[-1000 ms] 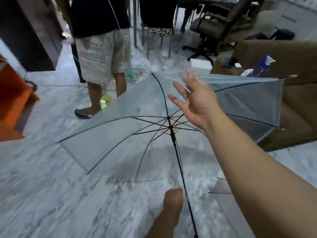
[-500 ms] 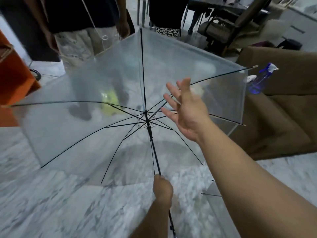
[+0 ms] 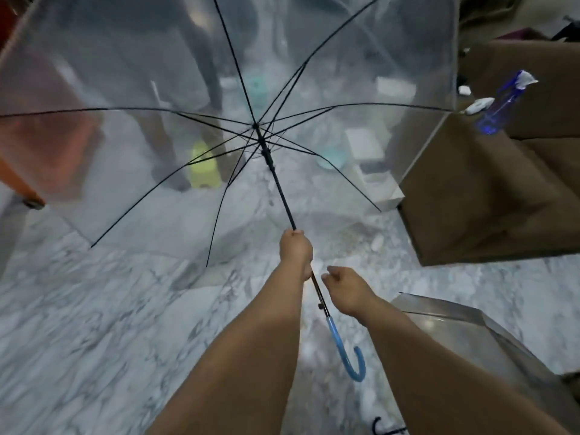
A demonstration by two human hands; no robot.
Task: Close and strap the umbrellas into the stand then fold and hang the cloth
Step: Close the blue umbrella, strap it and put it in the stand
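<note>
The open umbrella (image 3: 219, 98) is held out in front of the person, above the marble floor (image 3: 94, 309), with its clear canopy spread wide and facing away. Its long axis is the black shaft (image 3: 282, 199), which runs from the blue hooked handle (image 3: 345, 350) at the near, lower end, up and away to the rib hub (image 3: 255, 125) at the far end. The runner (image 3: 266, 152), the sliding collar that the stretchers join, sits high on the shaft just below the hub, so the canopy is fully deployed.

The left hand (image 3: 295, 251) grips the shaft about midway, fingers wrapped round it; the runner lies further along the same axis, up and away from this hand. The right hand (image 3: 343, 287) is just beside the shaft on its right, below the left hand and above the handle. Its fingers are loosely curled and hold nothing; contact with the shaft cannot be confirmed.

Judgement: closing requires the runner to travel down the shaft toward the handle. The left hand is the nearer hand to the runner; the right hand is nearer the handle and the small catch (image 3: 320, 306) on the lower shaft.

A second clear canopy (image 3: 470, 324) lies at lower right. A brown sofa (image 3: 502, 199) stands to the right, with a blue spray bottle (image 3: 502, 105) on it
</note>
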